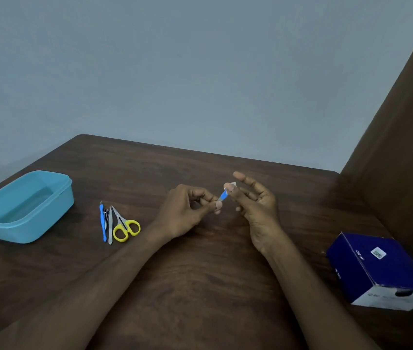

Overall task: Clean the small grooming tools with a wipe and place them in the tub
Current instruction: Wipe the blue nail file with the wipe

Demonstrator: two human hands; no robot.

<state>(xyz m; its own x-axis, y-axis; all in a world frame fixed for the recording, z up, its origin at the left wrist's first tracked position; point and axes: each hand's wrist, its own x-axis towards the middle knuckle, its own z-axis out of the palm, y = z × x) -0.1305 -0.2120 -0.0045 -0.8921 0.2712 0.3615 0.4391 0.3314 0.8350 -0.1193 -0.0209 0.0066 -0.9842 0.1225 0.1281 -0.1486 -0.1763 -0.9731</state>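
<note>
1. A light blue tub [23, 205] sits at the far left of the dark wooden bench [200, 286].
2. Right of the tub lie a blue-handled tool [103, 223], metal tweezers [110, 228] and yellow-handled scissors [124, 227], side by side.
3. Further right of the tub, above the bench, the left hand [187, 213] pinches one end of a small blue-handled tool [223, 196].
4. The right hand [253, 198] pinches the tool's other end through a scrap of white wipe [232, 184], its other fingers spread.
5. A dark blue box [379, 271] lies farthest right of the tub.

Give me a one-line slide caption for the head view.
Both hands hold a small blue tool with a wipe over the table; tub waits left.
</note>
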